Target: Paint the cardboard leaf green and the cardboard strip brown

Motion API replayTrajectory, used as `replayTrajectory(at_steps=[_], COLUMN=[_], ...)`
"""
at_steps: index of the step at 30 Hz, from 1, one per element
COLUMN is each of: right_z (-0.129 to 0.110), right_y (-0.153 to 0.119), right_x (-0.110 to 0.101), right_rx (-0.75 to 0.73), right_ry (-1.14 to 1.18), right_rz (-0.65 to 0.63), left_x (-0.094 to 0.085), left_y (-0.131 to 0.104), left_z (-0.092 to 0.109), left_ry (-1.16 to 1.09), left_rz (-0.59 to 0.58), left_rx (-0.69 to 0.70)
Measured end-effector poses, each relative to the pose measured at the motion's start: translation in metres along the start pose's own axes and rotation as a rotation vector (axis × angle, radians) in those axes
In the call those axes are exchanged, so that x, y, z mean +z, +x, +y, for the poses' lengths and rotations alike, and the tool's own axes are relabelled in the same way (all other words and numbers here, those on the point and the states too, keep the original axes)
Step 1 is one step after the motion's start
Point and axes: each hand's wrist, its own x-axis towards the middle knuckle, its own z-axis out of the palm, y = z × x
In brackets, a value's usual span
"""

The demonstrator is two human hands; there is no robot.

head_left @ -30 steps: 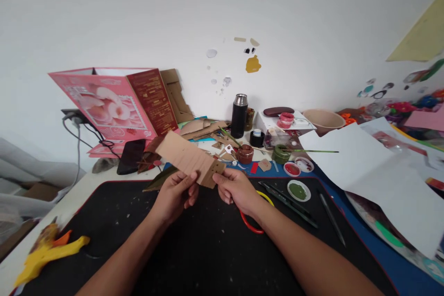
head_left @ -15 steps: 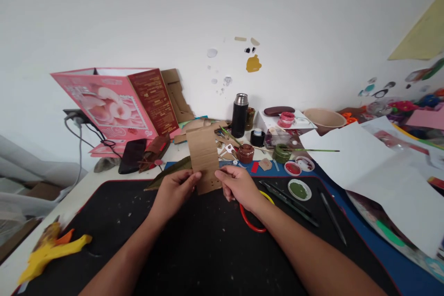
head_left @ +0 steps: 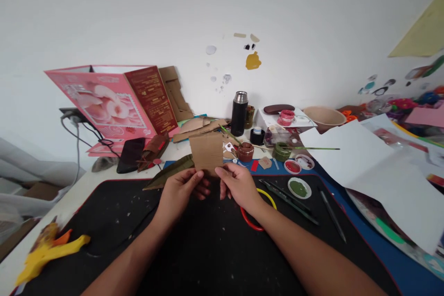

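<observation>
A brown piece of cardboard [head_left: 207,153] stands up between my two hands, over the far part of the black mat [head_left: 194,249]. My left hand [head_left: 180,192] pinches its lower left corner between thumb and fingers. At the lower right corner, my right hand [head_left: 239,184] grips it the same way. Behind my left hand lies a dark green painted leaf-shaped piece [head_left: 169,173]. Under my right wrist are the red and yellow scissor handles [head_left: 250,226].
A yellow glue gun [head_left: 52,249] lies at the left edge. Dark green strips [head_left: 289,201], a lid of green paint [head_left: 299,188] and a pen [head_left: 332,215] are on the right. Paint jars [head_left: 245,151] and a black flask [head_left: 239,114] stand at the back.
The cardboard showed as a tall strip half a second ago; now it looks shorter, its lower part no longer visible below my fingers. Both hands stay in nearly the same place.
</observation>
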Motion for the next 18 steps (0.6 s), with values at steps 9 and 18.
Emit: replayTrajectory(at_steps=[9, 18], right_z=[-0.0023, 0.0038], right_y=[-0.0005, 0.0044], right_x=[0.0057, 0.0005], right_rx=[-0.025, 0.008], right_ry=[-0.019, -0.015], right_rz=[0.049, 0.041], left_x=[0.0026, 0.003], left_y=[0.0018, 0.003], left_z=[-0.0066, -0.0055], left_ry=[0.073, 0.115], left_rz=[0.044, 0.057], left_rx=[0.076, 0.108])
